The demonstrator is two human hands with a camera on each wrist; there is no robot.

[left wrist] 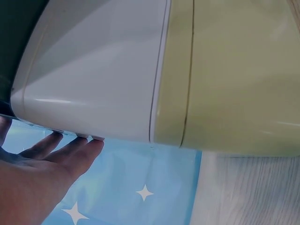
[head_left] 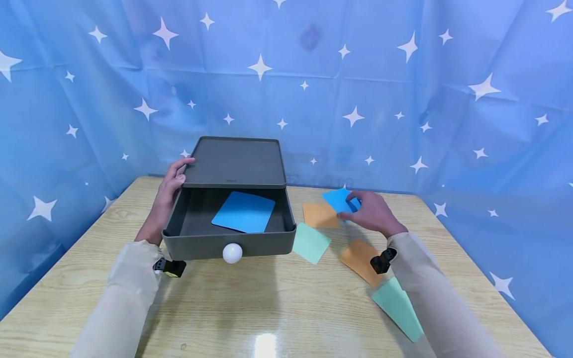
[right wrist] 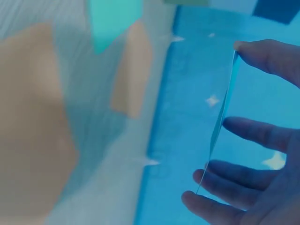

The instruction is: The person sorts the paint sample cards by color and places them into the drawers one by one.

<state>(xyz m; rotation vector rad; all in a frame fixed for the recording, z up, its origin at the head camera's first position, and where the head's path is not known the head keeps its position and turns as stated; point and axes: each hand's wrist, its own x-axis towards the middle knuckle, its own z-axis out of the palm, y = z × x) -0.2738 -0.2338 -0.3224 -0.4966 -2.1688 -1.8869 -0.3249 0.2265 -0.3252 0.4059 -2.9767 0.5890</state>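
My left hand rests against the left side of a dark grey drawer box, its fingers at the lid's edge. In the left wrist view, the fingertips of that hand touch the edge of a pale panel. The drawer stands out at the front with a white round knob and a blue card inside. My right hand pinches another blue card between thumb and fingers, partly hiding it. The right wrist view shows this card edge-on in the hand.
Right of the box lie two orange cards, one behind and one nearer. A mint green card lies beside the drawer, another near the right forearm. A blue starry curtain hangs behind the wooden table.
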